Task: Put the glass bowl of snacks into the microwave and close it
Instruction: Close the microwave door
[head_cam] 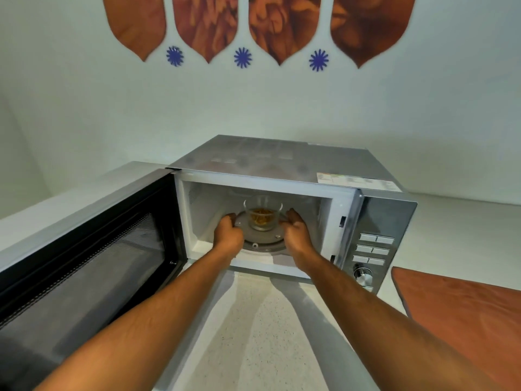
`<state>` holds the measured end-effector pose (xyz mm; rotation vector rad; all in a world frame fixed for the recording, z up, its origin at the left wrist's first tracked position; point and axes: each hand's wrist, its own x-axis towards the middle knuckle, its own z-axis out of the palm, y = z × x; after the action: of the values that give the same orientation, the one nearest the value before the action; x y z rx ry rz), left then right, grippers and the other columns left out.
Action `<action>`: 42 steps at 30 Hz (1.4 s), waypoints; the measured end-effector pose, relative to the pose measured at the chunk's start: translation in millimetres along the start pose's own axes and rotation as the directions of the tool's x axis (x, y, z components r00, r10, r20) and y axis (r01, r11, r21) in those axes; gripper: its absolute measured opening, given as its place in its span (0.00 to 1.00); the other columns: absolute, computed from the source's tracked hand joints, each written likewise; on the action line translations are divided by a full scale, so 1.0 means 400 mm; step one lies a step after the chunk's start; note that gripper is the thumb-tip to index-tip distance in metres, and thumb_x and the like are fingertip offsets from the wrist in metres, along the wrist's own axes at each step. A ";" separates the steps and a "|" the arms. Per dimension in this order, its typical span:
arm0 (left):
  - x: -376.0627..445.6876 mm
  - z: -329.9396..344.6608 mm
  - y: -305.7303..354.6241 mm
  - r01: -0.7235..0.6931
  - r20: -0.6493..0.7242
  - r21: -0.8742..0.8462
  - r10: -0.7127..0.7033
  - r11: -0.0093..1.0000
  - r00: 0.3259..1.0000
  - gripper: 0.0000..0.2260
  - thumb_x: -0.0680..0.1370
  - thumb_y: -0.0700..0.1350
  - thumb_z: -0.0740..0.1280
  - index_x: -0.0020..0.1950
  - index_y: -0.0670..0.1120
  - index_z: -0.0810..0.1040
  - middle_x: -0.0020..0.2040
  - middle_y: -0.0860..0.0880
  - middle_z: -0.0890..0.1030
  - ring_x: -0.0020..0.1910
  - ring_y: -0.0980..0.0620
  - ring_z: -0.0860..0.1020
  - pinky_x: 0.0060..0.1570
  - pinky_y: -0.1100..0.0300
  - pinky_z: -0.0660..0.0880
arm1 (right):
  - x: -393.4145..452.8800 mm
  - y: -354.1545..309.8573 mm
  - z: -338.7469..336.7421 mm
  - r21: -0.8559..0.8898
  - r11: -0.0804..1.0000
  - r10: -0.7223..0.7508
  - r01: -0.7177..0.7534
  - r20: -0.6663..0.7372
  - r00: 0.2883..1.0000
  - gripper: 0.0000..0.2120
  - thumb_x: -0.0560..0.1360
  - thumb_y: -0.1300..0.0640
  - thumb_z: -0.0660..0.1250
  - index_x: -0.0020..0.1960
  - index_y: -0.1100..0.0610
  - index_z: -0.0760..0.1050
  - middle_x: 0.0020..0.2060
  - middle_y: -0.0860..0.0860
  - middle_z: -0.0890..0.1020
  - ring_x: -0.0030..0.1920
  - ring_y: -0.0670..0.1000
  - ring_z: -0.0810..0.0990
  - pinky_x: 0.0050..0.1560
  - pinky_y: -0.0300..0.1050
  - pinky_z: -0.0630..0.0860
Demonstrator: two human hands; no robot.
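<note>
A silver microwave stands on the counter with its door swung wide open to the left. Inside, a clear glass bowl with yellow-orange snacks sits upright at the middle of the round glass turntable plate. Both my arms reach into the cavity. My left hand curls its fingers on the plate's left rim, and my right hand does the same on the right rim. Neither hand touches the bowl; a small gap shows on each side.
The control panel with buttons and a dial is on the microwave's right front. An orange-brown mat lies on the speckled white counter at the right. The open door fills the space at the left. A wall stands close behind.
</note>
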<state>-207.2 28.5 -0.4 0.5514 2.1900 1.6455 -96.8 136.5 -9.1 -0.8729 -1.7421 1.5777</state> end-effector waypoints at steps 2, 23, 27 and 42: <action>-0.040 -0.020 0.001 -0.009 -0.006 0.027 0.009 1.000 1.000 0.20 0.82 0.33 0.56 0.74 0.41 0.69 0.71 0.42 0.74 0.64 0.43 0.74 0.59 0.57 0.70 | -0.030 -0.010 -0.016 0.000 1.000 -0.012 0.012 0.025 1.000 0.21 0.83 0.59 0.60 0.75 0.53 0.66 0.67 0.47 0.74 0.66 0.50 0.73 0.64 0.45 0.69; -0.608 -0.324 0.090 -0.272 -0.224 0.651 0.522 0.708 0.823 0.25 0.79 0.37 0.63 0.77 0.43 0.65 0.79 0.45 0.62 0.80 0.47 0.57 0.77 0.50 0.58 | -0.312 -0.147 -0.324 -0.618 0.470 -0.733 0.630 0.125 0.669 0.21 0.77 0.60 0.66 0.70 0.59 0.71 0.67 0.56 0.76 0.68 0.55 0.72 0.68 0.48 0.71; -0.665 -0.404 0.099 -0.167 -0.258 0.781 0.554 0.602 0.792 0.25 0.79 0.41 0.64 0.76 0.42 0.65 0.78 0.45 0.61 0.79 0.44 0.58 0.74 0.43 0.64 | -0.302 -0.181 -0.370 -0.763 0.257 -0.784 0.593 0.194 0.589 0.21 0.76 0.60 0.64 0.69 0.60 0.73 0.66 0.57 0.79 0.67 0.58 0.76 0.71 0.53 0.71; -0.789 -0.636 0.049 0.146 -0.391 0.864 0.459 0.482 0.797 0.32 0.78 0.50 0.64 0.78 0.39 0.60 0.80 0.40 0.60 0.81 0.42 0.51 0.78 0.42 0.55 | -0.290 -0.198 -0.461 -0.894 0.059 -0.676 0.444 0.292 0.677 0.28 0.69 0.65 0.70 0.69 0.67 0.71 0.65 0.64 0.78 0.67 0.64 0.75 0.72 0.59 0.69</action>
<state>-57.5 -335.4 99.6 0.5351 3.5548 0.5915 115.0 144.8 84.4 -0.5713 -2.3715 -0.2537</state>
